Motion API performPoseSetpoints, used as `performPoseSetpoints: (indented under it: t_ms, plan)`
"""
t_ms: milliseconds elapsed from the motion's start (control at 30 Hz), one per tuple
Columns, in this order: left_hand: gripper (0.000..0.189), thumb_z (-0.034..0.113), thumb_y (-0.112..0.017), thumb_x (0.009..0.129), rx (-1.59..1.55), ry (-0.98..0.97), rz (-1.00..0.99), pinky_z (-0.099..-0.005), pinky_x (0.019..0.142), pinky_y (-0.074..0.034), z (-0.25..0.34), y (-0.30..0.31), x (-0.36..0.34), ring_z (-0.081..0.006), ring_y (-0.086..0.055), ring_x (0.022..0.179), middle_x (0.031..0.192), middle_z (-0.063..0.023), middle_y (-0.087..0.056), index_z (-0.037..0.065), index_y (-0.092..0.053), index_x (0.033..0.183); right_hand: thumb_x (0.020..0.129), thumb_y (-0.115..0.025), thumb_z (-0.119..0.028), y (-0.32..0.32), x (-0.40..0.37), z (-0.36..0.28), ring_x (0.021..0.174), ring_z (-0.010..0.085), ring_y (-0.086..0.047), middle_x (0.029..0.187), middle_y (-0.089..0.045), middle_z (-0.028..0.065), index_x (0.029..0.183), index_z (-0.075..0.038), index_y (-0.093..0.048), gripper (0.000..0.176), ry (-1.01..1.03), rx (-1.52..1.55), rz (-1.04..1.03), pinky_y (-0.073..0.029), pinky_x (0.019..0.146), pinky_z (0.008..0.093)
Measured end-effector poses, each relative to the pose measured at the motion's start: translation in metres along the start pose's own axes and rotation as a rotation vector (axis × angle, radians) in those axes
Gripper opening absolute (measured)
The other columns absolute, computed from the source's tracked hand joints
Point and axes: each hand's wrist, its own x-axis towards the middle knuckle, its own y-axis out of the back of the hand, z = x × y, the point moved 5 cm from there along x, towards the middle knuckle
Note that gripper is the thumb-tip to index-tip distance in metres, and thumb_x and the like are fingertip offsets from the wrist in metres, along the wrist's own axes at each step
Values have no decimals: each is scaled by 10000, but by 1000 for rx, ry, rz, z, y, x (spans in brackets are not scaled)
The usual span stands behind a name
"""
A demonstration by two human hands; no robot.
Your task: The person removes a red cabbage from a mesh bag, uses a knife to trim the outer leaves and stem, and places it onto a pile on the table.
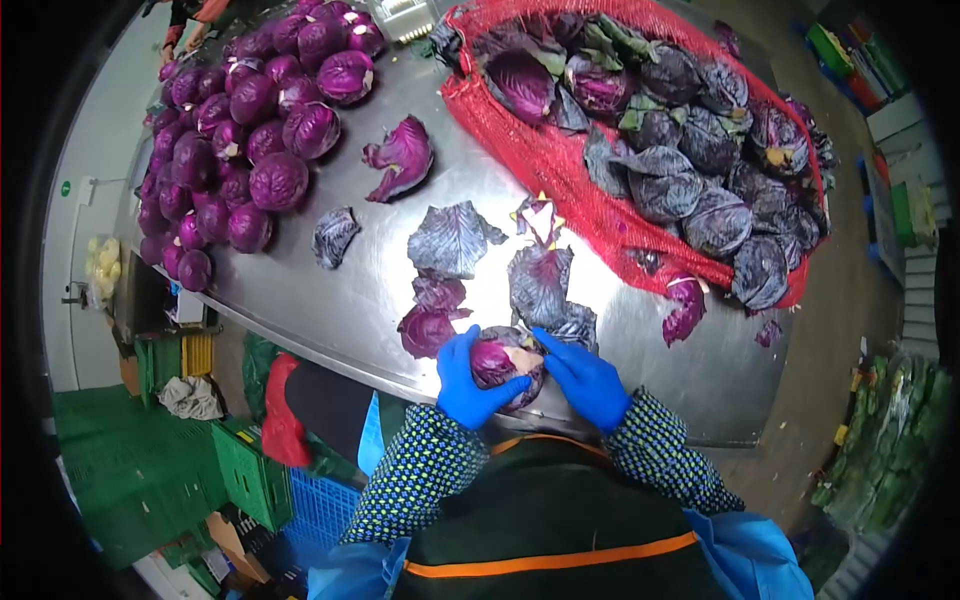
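Note:
A red cabbage (492, 362) with a pale cut stem is held at the near edge of the metal table (340, 290). My left hand (470, 380), in a blue glove, is wrapped round its left side, thumb near the stem. On the right side, my right hand (580, 377), also gloved in blue, has its fingers pressed together by the cabbage; whatever may be between them is hidden. Just beyond lie loose purple leaves (430, 328), a dark leaf (540, 283) and a cut stem piece (540, 218).
Peeled cabbages (280, 182) are heaped at the left. A red net sack (560, 160) of unpeeled cabbages (665, 185) lies open at the right. Another person's hands (180, 45) show at the top left. Green crates (250, 475) stand below left.

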Motion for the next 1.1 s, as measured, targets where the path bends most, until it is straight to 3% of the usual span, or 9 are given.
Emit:
performPoseSetpoints:
  t_ms: [200, 400, 533, 600, 733, 933, 1000, 1067, 1100]
  plan:
    - [910, 434, -823, 578, -36, 14, -22, -459, 958, -344, 2, 1, 15, -340, -430, 1112, 1163, -201, -462, -2, -417, 1267, 945, -424, -320, -1, 43, 18, 1010, 291, -594, 1121, -594, 189, 1356, -109, -383, 464, -226, 61, -136, -458, 865, 345]
    - [827, 424, -826, 560, -26, -85, -81, -422, 915, -392, 11, 1, 27, -318, -503, 1030, 1129, -192, -489, 43, -494, 1214, 937, -433, -281, -23, 71, 110, 797, 253, -624, 944, -613, 211, 1161, -21, -526, 355, -91, 62, 327, -494, 695, 355]
    - [937, 347, -855, 541, -7, -84, -105, -427, 1000, -327, 10, 6, 6, -330, -433, 1114, 1203, -180, -423, 40, -392, 1295, 898, -528, -227, -12, 54, 49, 795, 190, -604, 906, -619, 136, 1076, 10, -566, 299, -434, 480, 61, -481, 711, 289]
    - [994, 311, -860, 540, -458, 45, -123, -425, 1012, -319, 4, 18, 7, -328, -413, 1136, 1222, -182, -402, 50, -336, 1344, 877, -572, -214, -6, 58, 43, 623, 105, -545, 798, -585, 64, 1120, -9, -548, 319, -314, 497, 77, -447, 545, 233]
    - [922, 289, -868, 518, -10, -203, -155, -406, 996, -348, 20, -1, 1, -310, -408, 1126, 1207, -159, -396, 88, -435, 1308, 876, -579, -246, 46, 86, 21, 591, 93, -522, 741, -557, 23, 1184, -52, -492, 373, -87, 848, 419, -403, 478, 241]
    - [543, 304, -660, 815, -80, -34, -48, -432, 922, -419, 21, 12, 16, -382, -443, 1189, 1286, -255, -440, 131, -466, 1293, 865, -603, -277, 43, 24, 15, 796, 96, -539, 1011, -556, 45, 1256, -53, -448, 476, -237, 507, 243, -469, 626, 253]
    - [466, 272, -626, 844, 112, 403, -436, -424, 874, -446, -2, 20, 33, -369, -498, 1131, 1242, -208, -504, 109, -489, 1259, 838, -651, -234, -3, -16, 15, 835, 106, -524, 1018, -555, 47, 1381, -87, -339, 643, -545, 418, 18, -457, 700, 230]
    - [402, 248, -616, 841, -22, 581, -327, -421, 837, -462, -31, 28, 43, -349, -547, 1054, 1173, -172, -560, 105, -530, 1207, 822, -667, -230, -31, -26, 40, 771, 106, -528, 1003, -564, 39, 1381, -131, -348, 651, -325, 587, 162, -463, 563, 228]
    - [402, 248, -616, 841, -16, 592, -329, -421, 837, -462, -49, 26, 37, -349, -547, 1054, 1173, -172, -560, 105, -530, 1207, 819, -672, -194, -25, -27, 26, 852, 115, -533, 1054, -563, 52, 1374, -90, -350, 650, -460, 739, 100, -450, 719, 245]
